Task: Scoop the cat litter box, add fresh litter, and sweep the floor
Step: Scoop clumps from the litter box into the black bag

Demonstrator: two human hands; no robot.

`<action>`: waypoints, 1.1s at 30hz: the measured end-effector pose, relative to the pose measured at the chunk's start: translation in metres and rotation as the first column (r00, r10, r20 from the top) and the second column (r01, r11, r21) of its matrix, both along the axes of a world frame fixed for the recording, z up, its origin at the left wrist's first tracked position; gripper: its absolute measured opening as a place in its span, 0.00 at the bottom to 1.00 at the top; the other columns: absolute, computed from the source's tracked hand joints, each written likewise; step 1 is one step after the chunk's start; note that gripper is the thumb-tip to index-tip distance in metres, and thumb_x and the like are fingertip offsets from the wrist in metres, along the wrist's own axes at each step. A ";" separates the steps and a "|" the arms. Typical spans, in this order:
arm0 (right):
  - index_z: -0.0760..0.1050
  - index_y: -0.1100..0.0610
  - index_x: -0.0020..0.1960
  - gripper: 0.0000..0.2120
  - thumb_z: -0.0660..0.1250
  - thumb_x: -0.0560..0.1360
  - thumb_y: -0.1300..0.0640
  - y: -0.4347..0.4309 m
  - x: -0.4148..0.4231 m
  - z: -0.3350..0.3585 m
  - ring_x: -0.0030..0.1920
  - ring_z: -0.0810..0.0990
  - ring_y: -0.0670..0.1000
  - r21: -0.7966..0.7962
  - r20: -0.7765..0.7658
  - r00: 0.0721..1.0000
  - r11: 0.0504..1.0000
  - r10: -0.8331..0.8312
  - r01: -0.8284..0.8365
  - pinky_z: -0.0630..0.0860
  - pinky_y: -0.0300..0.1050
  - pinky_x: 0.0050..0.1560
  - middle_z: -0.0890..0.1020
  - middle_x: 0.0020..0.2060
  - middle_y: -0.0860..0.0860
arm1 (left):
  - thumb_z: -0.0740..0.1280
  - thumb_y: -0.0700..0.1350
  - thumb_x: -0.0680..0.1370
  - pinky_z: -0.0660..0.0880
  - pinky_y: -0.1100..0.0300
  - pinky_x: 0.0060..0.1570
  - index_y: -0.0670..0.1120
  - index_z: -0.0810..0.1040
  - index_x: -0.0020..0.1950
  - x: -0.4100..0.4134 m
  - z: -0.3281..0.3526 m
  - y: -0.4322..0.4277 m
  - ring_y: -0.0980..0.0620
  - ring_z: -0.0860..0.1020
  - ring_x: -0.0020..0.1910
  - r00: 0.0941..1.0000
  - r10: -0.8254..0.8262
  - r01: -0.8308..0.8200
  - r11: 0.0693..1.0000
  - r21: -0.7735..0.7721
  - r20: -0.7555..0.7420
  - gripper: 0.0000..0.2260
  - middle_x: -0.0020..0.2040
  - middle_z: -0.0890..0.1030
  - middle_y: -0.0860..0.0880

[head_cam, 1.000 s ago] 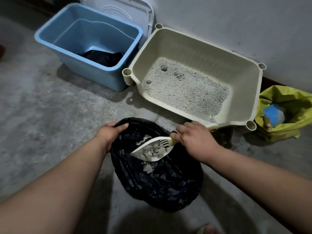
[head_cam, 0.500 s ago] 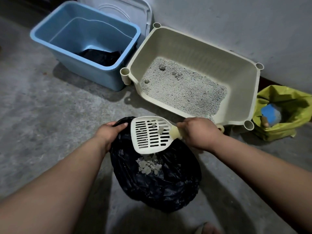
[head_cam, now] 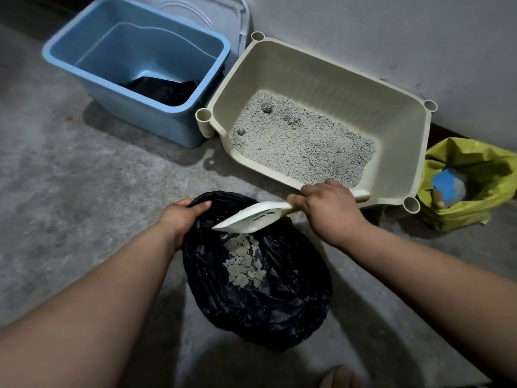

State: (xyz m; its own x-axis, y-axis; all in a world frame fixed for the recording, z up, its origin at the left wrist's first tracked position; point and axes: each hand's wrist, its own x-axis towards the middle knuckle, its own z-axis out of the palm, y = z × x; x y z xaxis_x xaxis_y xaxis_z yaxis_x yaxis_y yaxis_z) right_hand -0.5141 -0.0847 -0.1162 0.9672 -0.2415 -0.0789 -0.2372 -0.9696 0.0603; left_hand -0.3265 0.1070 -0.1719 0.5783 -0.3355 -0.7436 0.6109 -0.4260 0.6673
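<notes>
A cream litter box (head_cam: 419, 152) stands against the wall with grey litter (head_cam: 302, 147) and a few clumps in it. In front of it lies an open black rubbish bag (head_cam: 268, 301) with pale litter clumps (head_cam: 243, 261) inside. My left hand (head_cam: 181, 217) grips the bag's rim at its far left. My right hand (head_cam: 330, 208) holds the handle of a white slotted scoop (head_cam: 251, 218), which is tilted on edge over the bag's mouth with nothing visible in it.
A blue plastic bin (head_cam: 134, 65) with dark material inside stands left of the litter box, a white lid (head_cam: 212, 15) behind it. A yellow bag (head_cam: 470, 186) holding a blue item sits at the right. Bare concrete floor lies to the left. A toe (head_cam: 344, 376) shows at the bottom.
The scoop held clumps over the bag, then turned and dumped them. The clumps now lie in the bag, and the scoop has rolled back onto its edge. My left hand stayed on the rim.
</notes>
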 end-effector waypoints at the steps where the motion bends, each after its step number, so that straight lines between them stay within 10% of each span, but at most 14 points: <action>1: 0.82 0.49 0.47 0.11 0.71 0.66 0.57 0.003 0.000 0.000 0.30 0.78 0.53 -0.012 0.032 0.999 1.000 -0.008 0.008 0.70 0.42 0.37 0.77 0.30 0.49 | 0.70 0.42 0.75 0.78 0.64 0.26 0.44 0.77 0.50 0.000 0.000 0.000 0.50 0.80 0.30 1.000 -0.012 0.012 1.000 0.008 0.007 0.06 0.35 0.83 0.47; 5: 0.74 0.49 0.63 0.17 0.64 0.74 0.55 0.014 -0.001 -0.009 0.45 0.79 0.56 -0.066 -0.092 0.994 0.996 0.054 -0.060 0.70 0.48 0.49 0.80 0.45 0.52 | 0.67 0.39 0.76 0.77 0.65 0.25 0.43 0.76 0.55 0.001 -0.003 0.001 0.52 0.80 0.27 1.000 -0.017 0.017 1.000 -0.001 0.010 0.08 0.33 0.82 0.47; 16: 0.81 0.45 0.52 0.18 0.75 0.62 0.49 0.005 -0.007 -0.022 0.33 0.79 0.52 -0.148 -0.056 0.998 0.989 0.014 -0.022 0.72 0.44 0.39 0.78 0.33 0.48 | 0.67 0.38 0.76 0.78 0.62 0.27 0.45 0.78 0.51 0.000 -0.006 -0.001 0.55 0.80 0.24 0.999 -0.039 0.039 0.999 0.008 -0.004 0.06 0.27 0.82 0.50; 22: 0.79 0.46 0.57 0.15 0.67 0.71 0.49 -0.008 -0.005 -0.007 0.45 0.78 0.57 0.143 0.003 0.984 0.974 -0.176 0.174 0.73 0.45 0.43 0.77 0.43 0.52 | 0.66 0.38 0.76 0.77 0.64 0.25 0.45 0.78 0.52 -0.001 -0.004 -0.002 0.55 0.79 0.23 0.999 -0.033 0.033 0.999 0.003 -0.014 0.06 0.26 0.82 0.51; 29: 0.73 0.45 0.63 0.24 0.71 0.68 0.50 -0.035 0.003 0.004 0.53 0.80 0.54 0.476 -0.161 0.871 0.737 -0.464 0.480 0.77 0.50 0.53 0.83 0.53 0.49 | 0.66 0.37 0.77 0.77 0.66 0.24 0.43 0.78 0.55 -0.006 -0.001 -0.012 0.56 0.79 0.22 1.000 -0.022 0.021 0.999 -0.037 -0.018 0.08 0.25 0.81 0.51; 33: 0.73 0.57 0.57 0.10 0.61 0.76 0.57 -0.064 0.011 0.025 0.52 0.79 0.60 0.069 -0.116 0.824 0.824 -0.554 0.563 0.74 0.49 0.48 0.80 0.53 0.59 | 0.66 0.36 0.76 0.77 0.66 0.25 0.44 0.78 0.53 -0.010 0.001 -0.020 0.56 0.79 0.22 1.000 -0.012 0.011 0.998 -0.055 -0.019 0.07 0.25 0.81 0.51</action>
